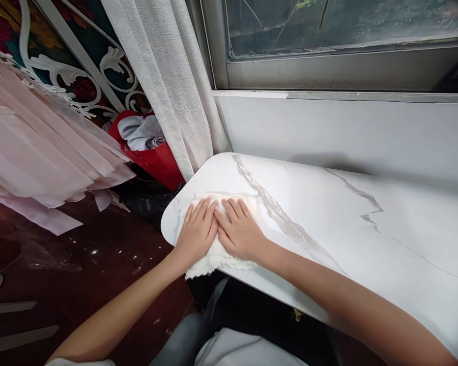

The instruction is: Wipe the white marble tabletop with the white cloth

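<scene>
A white cloth (221,257) lies spread on the left end of a white marble-patterned table (316,203), its ragged edge hanging over the near side. My left hand (197,231) rests flat on the cloth with its fingers stretched forward. Beside it, my right hand (241,229) presses flat on the same cloth, fingers also extended. The two hands touch or nearly touch at the thumbs. Part of the cloth is hidden beneath the palms.
A pale curtain (168,76) hangs at the table's far left corner. Behind the table are a white wall (328,127) and a window (328,30). To the left stand a red bag (156,162) with folded fabric, a black bag (145,201) and a pink ruffled cloth (41,137).
</scene>
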Demonstrator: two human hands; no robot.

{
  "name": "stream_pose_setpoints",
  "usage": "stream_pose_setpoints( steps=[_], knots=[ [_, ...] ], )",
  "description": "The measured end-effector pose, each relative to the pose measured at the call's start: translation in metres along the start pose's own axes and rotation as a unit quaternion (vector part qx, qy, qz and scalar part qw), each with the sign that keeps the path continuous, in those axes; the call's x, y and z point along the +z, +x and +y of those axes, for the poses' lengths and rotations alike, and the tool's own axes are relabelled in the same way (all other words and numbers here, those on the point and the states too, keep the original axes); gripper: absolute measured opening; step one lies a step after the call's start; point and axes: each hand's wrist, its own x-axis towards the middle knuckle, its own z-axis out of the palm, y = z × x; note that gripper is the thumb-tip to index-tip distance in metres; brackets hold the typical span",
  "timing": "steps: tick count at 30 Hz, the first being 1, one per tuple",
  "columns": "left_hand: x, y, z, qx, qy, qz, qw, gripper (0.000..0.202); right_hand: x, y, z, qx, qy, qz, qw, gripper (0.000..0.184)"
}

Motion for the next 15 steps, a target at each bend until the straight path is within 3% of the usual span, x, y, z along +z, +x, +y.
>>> stream_pose_setpoints(
  steps=[3,11,15],
  knots=[
    [0.007,0.036,0.002,-0.002,-0.005,-0.011,1.000,0.050,-0.001,0.014,0.029,0.024,-0.003,-0.022,0.999,0.050],
    [0.039,0.178,0.013,0.060,-0.081,-0.026,0.995,0.044,-0.001,0.053,0.126,0.163,-0.071,-0.017,0.984,0.051],
    [0.053,0.223,0.030,0.081,-0.109,-0.024,0.990,0.043,-0.006,0.056,0.163,0.215,-0.076,-0.011,0.974,0.052]
  ],
)
